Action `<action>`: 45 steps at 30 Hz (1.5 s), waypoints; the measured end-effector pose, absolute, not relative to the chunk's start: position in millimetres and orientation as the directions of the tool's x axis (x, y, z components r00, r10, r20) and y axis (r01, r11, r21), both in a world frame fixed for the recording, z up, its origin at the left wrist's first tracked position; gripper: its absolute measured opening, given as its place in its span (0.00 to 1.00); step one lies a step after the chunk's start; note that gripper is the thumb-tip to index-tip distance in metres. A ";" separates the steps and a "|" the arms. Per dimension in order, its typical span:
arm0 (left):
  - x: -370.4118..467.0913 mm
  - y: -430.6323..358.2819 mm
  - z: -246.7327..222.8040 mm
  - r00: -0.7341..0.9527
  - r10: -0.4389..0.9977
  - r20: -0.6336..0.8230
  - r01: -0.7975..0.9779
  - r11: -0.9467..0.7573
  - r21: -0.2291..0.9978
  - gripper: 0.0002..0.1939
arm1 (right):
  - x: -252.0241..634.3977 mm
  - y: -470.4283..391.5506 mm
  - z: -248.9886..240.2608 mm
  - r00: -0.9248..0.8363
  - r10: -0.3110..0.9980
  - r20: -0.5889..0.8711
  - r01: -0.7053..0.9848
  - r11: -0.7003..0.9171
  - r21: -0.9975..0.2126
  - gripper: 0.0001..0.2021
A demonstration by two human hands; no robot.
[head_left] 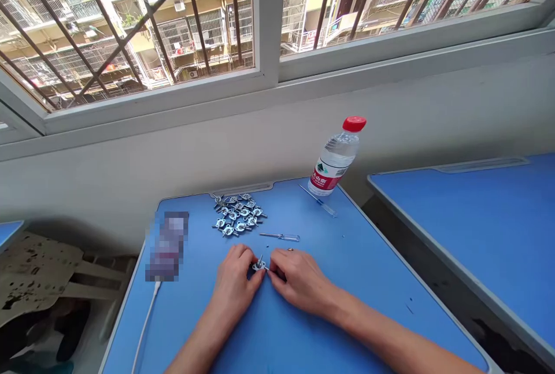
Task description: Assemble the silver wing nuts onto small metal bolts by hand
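Note:
Near the middle of the blue desk [321,270], my left hand [237,276] pinches a small silver metal part [259,265] with an oval two-hole flange and an upright pin. My right hand [299,278] meets it from the other side, thumb and forefinger closed on the part's thin stem. Part of the metal piece is hidden by the fingertips. Just beyond the hands lies a small screwdriver [281,237] with a clear handle. Farther back sits a pile of similar metal parts [238,215].
A water bottle [332,163] with a red cap stands at the back right, a second clear-handled screwdriver [321,202] beside it. On the left lies a blurred-out device [168,247] with a white cable [145,325]. Tiny bits lie at right. Another blue desk [477,218] stands across a gap.

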State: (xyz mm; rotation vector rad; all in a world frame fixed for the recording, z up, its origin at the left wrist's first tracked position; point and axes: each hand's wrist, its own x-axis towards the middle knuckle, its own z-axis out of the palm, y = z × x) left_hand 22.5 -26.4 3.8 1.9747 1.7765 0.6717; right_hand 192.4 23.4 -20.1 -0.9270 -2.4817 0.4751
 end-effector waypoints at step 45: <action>20.6 -25.3 8.7 0.141 0.990 -0.003 0.624 -0.087 0.776 0.06 | 203.5 26.4 2.2 -0.764 0.642 0.070 0.523 0.678 -0.517 0.05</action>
